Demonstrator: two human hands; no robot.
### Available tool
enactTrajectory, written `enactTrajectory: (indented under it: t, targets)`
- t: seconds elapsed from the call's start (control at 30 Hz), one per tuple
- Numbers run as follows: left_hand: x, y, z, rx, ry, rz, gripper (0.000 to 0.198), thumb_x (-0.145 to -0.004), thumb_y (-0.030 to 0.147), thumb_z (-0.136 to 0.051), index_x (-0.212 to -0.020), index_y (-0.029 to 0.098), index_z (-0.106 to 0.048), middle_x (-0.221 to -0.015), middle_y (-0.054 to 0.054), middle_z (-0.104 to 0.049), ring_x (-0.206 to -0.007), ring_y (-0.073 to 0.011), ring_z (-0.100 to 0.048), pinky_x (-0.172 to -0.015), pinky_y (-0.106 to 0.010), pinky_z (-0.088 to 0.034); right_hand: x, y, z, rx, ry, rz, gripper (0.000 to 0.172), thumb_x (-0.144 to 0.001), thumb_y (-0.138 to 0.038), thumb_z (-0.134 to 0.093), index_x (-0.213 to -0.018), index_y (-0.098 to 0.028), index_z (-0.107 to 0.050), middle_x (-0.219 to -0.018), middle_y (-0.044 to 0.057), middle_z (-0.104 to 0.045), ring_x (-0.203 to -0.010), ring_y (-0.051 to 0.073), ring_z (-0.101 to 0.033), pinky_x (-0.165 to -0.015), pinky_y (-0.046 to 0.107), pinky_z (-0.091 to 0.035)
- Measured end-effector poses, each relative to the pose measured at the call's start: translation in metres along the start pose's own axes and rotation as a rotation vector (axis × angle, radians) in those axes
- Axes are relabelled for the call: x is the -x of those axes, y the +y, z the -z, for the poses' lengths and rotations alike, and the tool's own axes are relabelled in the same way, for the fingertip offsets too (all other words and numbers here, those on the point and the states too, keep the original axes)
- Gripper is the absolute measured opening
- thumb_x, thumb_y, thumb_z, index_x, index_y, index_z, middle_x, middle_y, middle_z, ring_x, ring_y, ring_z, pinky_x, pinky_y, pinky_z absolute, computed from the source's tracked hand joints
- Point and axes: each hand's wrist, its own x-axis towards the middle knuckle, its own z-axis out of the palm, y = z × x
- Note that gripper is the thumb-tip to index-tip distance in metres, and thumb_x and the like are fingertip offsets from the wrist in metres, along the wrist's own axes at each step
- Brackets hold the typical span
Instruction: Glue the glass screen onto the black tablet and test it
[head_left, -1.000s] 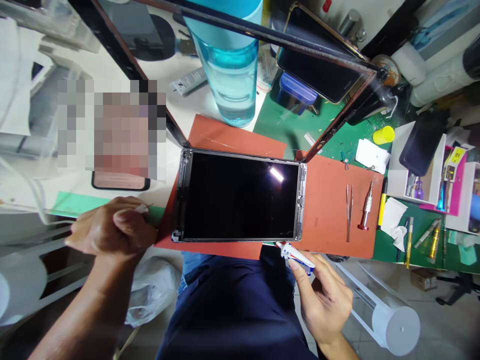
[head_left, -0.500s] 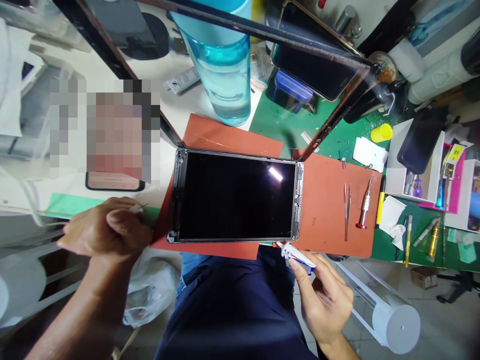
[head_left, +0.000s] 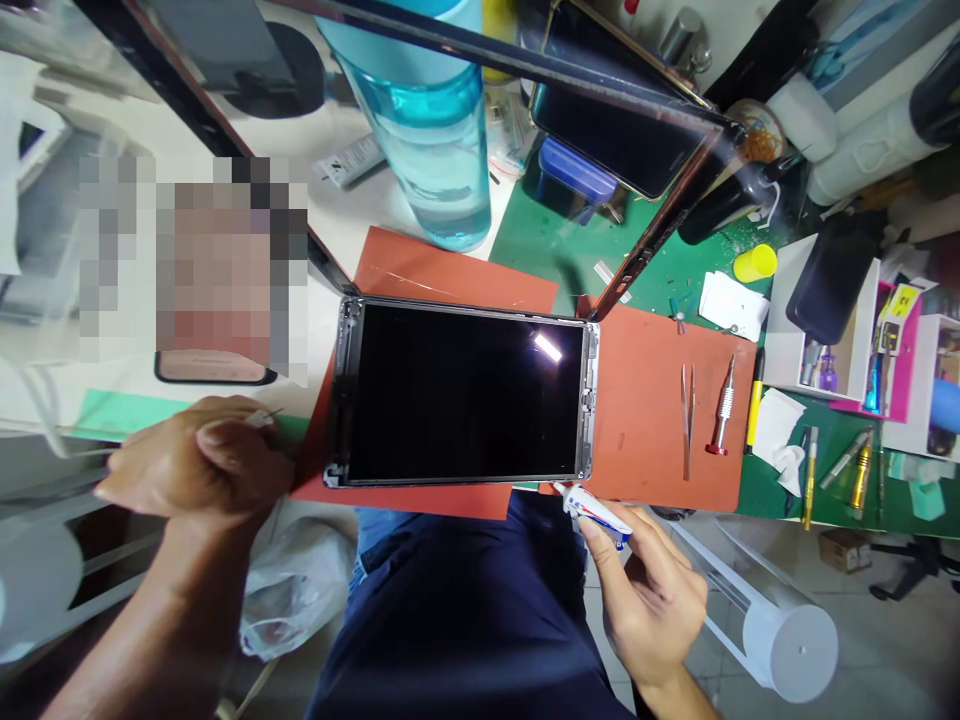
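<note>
A phone [head_left: 461, 392] with a black screen and bare metal frame lies flat on an orange mat [head_left: 645, 420] in front of me. My left hand [head_left: 199, 465] sits at the table edge left of the phone, fingers pinched on a small white cap with a thin pin [head_left: 262, 418]. My right hand [head_left: 649, 590] is below the table edge, closed on a small white glue tube [head_left: 596, 510] with red and blue print. The tube's nozzle points up-left toward the phone's lower right corner.
Tweezers [head_left: 686, 420] and a red-based screwdriver [head_left: 721, 408] lie on the mat's right side. A large blue water bottle [head_left: 420, 130] stands behind the phone. More phones, a yellow cap [head_left: 754, 262], white organiser boxes [head_left: 832, 320] and tools crowd the green mat at the right.
The view has drifted so everything sits slightly further left. Both hands keep their grips and places beside the phone.
</note>
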Motion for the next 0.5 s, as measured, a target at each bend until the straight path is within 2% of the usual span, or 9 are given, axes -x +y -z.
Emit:
enactTrajectory:
  t: [0.1,0.33,0.5]
  targets:
    - [-0.0025,0.0055,0.0002,-0.069,0.047,-0.038,0.076,-0.101,0.069,-0.034,-0.047,0.023,-0.063,-0.033,-0.004,-0.042,-0.037,-0.0163,-0.028,-0.052,-0.031,-0.019,0.0000,0.0001,0.0007,-0.002,0.000,-0.009,0.027,-0.098,-0.008,-0.075,-0.120,-0.023,-0.080,-0.101,0.005,-0.084,-0.080,0.022,-0.079,-0.070,0.034,-0.068]
    - [-0.0015,0.0075,0.0004,-0.117,0.064,0.043,0.073,-0.095,0.074,-0.035,-0.045,0.026,-0.058,-0.032,-0.002,-0.031,-0.038,-0.0163,-0.022,-0.058,-0.032,-0.020,0.0010,0.0017,0.0025,0.004,0.006,-0.003,0.029,-0.098,-0.008,-0.075,-0.122,-0.023,-0.080,-0.101,0.006,-0.085,-0.079,0.021,-0.079,-0.070,0.034,-0.068]
    - [0.0019,0.0053,0.0017,-0.119,0.040,0.085,0.070,-0.093,0.073,-0.036,-0.042,0.027,-0.052,-0.035,-0.005,-0.038,-0.043,-0.0170,-0.026,-0.063,-0.033,-0.019,0.0018,0.0047,0.0041,0.006,0.013,-0.002,0.029,-0.096,-0.007,-0.076,-0.121,-0.023,-0.080,-0.101,0.005,-0.084,-0.081,0.021,-0.080,-0.075,0.034,-0.069]
